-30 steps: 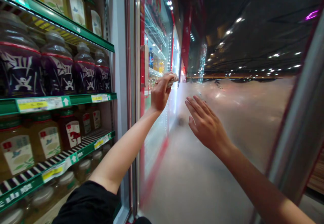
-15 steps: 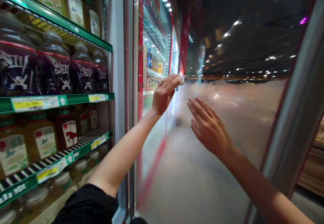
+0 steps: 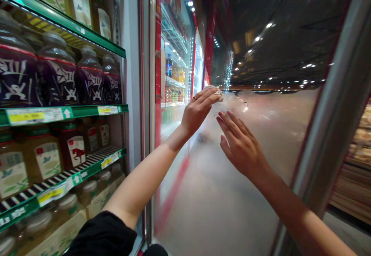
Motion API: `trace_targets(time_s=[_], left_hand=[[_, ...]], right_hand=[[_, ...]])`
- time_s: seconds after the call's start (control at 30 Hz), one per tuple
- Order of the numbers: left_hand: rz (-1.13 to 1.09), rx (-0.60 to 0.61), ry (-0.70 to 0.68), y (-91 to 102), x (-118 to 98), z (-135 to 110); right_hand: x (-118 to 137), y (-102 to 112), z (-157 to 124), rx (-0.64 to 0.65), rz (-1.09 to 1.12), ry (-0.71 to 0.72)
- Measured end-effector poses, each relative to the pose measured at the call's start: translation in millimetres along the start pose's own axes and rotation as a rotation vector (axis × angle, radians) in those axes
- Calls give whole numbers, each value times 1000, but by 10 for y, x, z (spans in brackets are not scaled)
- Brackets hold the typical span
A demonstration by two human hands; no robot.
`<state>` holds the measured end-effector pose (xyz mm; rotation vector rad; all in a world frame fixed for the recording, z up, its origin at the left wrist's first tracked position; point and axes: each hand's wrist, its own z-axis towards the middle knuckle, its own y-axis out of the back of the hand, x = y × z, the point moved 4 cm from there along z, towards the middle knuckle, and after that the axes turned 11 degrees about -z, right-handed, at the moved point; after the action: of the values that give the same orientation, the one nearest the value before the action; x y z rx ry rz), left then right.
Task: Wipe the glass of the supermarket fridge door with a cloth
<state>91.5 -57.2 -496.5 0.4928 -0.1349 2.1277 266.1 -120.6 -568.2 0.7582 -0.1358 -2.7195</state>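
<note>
An open cooler's glass door (image 3: 261, 159) swings out in front of me, its lower part fogged white and its upper part clear and dark. My left hand (image 3: 198, 111) presses a small white wad of cloth (image 3: 216, 90) against the glass at the upper edge of the fog. There is a ring on one finger of that hand. My right hand (image 3: 239, 146) lies flat on the fogged glass just below and right of the cloth, fingers stretched out and holding nothing.
To the left, green cooler shelves (image 3: 95, 111) carry purple-labelled bottles (image 3: 58, 78) above and amber bottles (image 3: 43, 157) below, with price tags on the rails. The door's metal frame (image 3: 333, 105) slants down the right side. More lit coolers (image 3: 176, 74) run behind.
My left hand has slid the cloth to the right along the top edge of the fog. The right hand stays flat on the glass, barely shifted.
</note>
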Motion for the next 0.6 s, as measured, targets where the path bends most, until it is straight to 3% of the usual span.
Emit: trace_targets(time_s=[0.1,0.2,0.33,0.47,0.6], left_hand=[[-22,42,-29,66,-27,-70],[-33,-1,28,125,40,-14],[-26,-51,64,-22,-5,144],[-45,41,-27,-131,-161,77],[-78,88,-40,8,-96,11]], right_hand=[[-32,14,-45,19,18,-5],[-96,25,-71,30,30,-11],[-172,52,-71,33,39,-40],[-233,112,-108,37,40,-59],[-347,207,-173,45,0,-71]])
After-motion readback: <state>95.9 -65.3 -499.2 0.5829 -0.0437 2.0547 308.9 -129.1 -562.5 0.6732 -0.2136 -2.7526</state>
